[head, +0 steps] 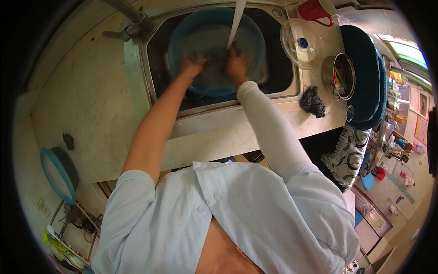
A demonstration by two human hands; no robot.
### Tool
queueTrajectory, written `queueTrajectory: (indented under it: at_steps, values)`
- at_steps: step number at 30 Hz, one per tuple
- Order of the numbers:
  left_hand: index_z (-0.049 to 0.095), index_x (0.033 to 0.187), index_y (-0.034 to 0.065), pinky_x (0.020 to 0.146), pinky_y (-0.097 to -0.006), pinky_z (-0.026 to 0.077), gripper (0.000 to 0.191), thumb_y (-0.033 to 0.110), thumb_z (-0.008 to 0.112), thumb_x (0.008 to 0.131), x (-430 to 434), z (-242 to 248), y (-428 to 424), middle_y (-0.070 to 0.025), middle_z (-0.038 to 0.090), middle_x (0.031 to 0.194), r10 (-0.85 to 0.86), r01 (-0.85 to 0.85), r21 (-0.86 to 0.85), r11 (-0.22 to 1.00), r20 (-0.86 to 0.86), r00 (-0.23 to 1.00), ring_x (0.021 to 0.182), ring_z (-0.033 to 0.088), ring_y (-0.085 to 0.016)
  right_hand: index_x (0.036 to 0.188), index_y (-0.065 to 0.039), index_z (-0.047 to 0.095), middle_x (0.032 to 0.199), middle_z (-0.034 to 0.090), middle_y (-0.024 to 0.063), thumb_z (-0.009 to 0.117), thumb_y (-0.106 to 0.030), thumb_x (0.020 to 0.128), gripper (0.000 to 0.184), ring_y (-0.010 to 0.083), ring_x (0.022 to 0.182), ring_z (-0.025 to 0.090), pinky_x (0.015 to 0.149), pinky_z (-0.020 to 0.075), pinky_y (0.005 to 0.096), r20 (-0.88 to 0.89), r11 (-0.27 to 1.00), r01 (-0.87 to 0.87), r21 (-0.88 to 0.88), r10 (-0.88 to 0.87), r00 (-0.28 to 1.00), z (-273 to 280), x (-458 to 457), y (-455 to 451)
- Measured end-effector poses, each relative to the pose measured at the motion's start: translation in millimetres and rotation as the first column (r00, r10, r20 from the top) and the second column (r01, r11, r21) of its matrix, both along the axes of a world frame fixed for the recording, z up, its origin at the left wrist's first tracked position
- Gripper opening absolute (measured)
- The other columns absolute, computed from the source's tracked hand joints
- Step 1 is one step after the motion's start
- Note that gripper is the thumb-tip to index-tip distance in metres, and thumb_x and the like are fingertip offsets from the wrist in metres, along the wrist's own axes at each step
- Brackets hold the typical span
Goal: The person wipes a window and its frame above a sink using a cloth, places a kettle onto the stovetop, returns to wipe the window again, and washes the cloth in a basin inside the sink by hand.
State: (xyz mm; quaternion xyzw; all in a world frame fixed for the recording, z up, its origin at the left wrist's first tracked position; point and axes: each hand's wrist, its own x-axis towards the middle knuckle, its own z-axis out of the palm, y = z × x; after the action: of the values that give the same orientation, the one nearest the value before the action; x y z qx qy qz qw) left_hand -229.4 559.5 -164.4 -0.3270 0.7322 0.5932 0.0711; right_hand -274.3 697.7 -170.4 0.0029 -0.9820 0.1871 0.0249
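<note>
Both hands reach down into a round blue plastic basin [175, 37] that stands in the metal sink [280, 80]. Cloudy water [205, 37] fills much of it. My left hand [192, 66] is at the basin's near left, its fingers blurred and partly under water. On the right side, my right hand [237, 65] dips in beside a stream of water [236, 24] that falls from above. Something dark lies blurred between the hands; I cannot tell what it is, or whether either hand grips it.
A metal faucet [133, 29] rises at the sink's left. Right of the sink are a clear lid [291, 56], a red mug [313, 12], a steel pot [328, 78] with vegetables and a dark scouring pad [312, 102]. Another blue basin [70, 167] leans at the left counter edge.
</note>
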Motion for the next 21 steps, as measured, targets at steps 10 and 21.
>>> queueTrajectory:
  at_steps: [10,21]
  values:
    - [0.056,0.084,-0.0006,0.062,-0.0316,0.043,0.027,0.018,0.069,0.068,-12.5,54.3,-35.9,-0.0101,0.058,0.075,-0.255,0.22,-0.331,0.918,-0.066,0.965,0.069,0.055,-0.018,0.082,-0.012,0.066,0.081,0.063,0.0152,0.059,-0.03,0.074,0.021,0.0311,0.082,0.059,0.073,0.0459,0.0391,0.345,0.852,-0.018,-0.523,0.23,0.91,59.3,-6.2,18.6]
    - [0.053,0.082,0.0021,0.052,-0.0241,0.042,0.02,0.014,0.066,0.074,1.2,93.4,-35.6,-0.0061,0.057,0.073,0.119,-0.028,0.438,0.898,-0.181,0.976,0.058,0.051,-0.012,0.083,0.001,0.061,0.062,0.059,0.0067,0.057,-0.015,0.08,0.017,0.0138,0.049,0.055,0.042,0.0404,0.0234,0.085,0.532,-0.046,-0.846,0.219,0.972,176.3,-4.4,1.5]
